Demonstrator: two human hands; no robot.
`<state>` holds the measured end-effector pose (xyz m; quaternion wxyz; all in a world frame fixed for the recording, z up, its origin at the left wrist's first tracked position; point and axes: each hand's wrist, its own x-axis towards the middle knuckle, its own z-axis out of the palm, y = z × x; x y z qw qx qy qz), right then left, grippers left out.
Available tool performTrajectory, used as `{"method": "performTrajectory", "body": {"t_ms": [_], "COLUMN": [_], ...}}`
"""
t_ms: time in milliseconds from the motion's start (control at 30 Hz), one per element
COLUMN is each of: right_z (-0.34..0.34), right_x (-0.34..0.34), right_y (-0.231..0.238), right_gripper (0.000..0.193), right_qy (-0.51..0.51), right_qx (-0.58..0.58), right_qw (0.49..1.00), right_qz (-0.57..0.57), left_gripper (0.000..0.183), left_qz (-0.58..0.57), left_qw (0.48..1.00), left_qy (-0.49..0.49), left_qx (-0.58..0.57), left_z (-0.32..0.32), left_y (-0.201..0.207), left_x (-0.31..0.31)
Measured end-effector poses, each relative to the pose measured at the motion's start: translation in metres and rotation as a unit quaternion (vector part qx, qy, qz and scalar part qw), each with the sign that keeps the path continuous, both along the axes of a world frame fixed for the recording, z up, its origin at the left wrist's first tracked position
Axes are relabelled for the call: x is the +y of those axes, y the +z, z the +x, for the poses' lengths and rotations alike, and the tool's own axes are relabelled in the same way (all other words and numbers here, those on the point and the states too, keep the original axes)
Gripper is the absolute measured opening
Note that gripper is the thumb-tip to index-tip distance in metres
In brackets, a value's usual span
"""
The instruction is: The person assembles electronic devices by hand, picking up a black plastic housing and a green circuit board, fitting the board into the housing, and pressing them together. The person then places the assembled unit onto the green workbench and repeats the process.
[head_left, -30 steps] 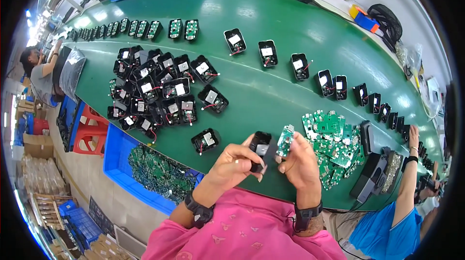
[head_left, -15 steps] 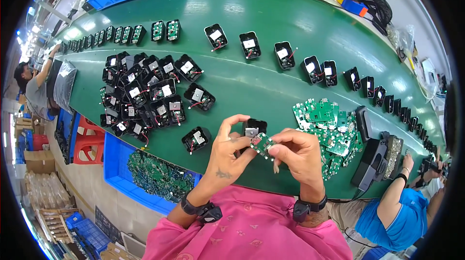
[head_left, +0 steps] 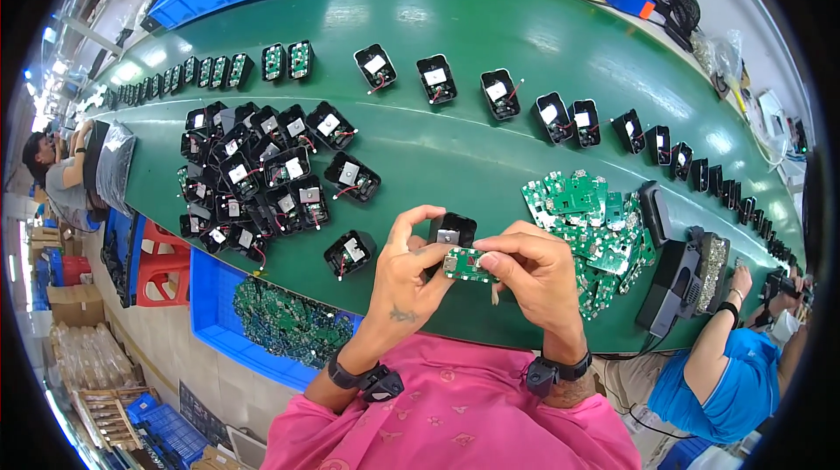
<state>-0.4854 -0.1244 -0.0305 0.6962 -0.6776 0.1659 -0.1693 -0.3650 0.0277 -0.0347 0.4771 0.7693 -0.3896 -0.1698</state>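
Over the green worktop [head_left: 455, 146], the left hand [head_left: 411, 264] grips a small black housing [head_left: 452, 230], fingers curled around it. The right hand [head_left: 535, 270] pinches a green circuit board [head_left: 466, 263] just below the housing's opening. The board seems about to be seated; that calls for lining its edges up with the housing.

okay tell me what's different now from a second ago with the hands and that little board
The right hand brought the small green circuit board across to the black housing held by the left hand; both hands now pinch the board in front of it. The board pile and housings on the belt look unchanged.
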Motion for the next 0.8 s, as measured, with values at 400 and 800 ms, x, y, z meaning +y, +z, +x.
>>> {"method": "performTrajectory", "body": {"t_ms": [400, 800], "right_z": [-0.004, -0.002], "right_x": [-0.001, 0.009], "right_y": [-0.007, -0.021], "right_gripper": [0.016, 0.023], "right_qy": [-0.003, -0.076], "right_qx": [-0.005, 0.014], "right_qw": [1.0, 0.991], "right_qz": [-0.03, 0.111], "left_gripper": [0.018, 0.074], "left_qz": [-0.049, -0.125], "left_qw": [0.996, 0.936], "left_qy": [0.017, -0.041], "left_qx": [0.079, 0.326], "left_z": [0.002, -0.009], "left_y": [-0.013, -0.006], "left_x": [0.002, -0.007]}}
